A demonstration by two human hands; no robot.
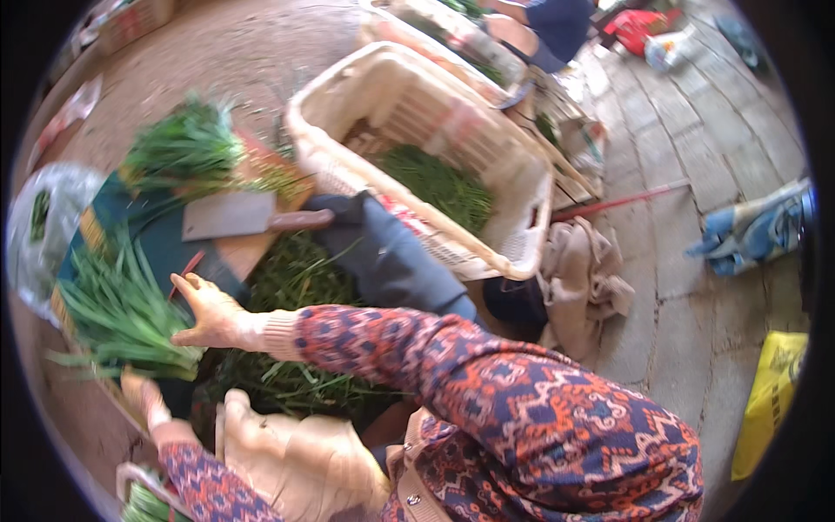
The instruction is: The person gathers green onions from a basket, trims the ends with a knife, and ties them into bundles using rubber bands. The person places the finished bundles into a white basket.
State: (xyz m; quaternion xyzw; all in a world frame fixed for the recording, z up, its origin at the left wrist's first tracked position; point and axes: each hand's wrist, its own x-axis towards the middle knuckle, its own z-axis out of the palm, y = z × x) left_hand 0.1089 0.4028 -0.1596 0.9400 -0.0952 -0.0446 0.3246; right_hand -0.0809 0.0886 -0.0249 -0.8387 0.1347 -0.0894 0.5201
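Observation:
A bunch of long green chive-like stalks [130,307] lies on a dark blue-green surface at the left. My right hand [212,313] is at its near right side, thumb and fingers spread, with nothing gripped between them. My left hand [143,398] is by the lower edge of the bunch; its fingers are blurred and partly hidden, so its hold is unclear. A red strip [188,271] lies just beyond my right fingertips. A cleaver [228,215] with a brownish handle rests flat farther up. Behind it sits a second green bunch [186,147].
Loose greens [293,274] lie below the cleaver's handle. A white plastic crate [417,215] holds more greens. A clear plastic bag [52,241] is at far left. Another person [554,32] is beyond the crates. Cloth [580,280] and a yellow bag [773,398] are on the right.

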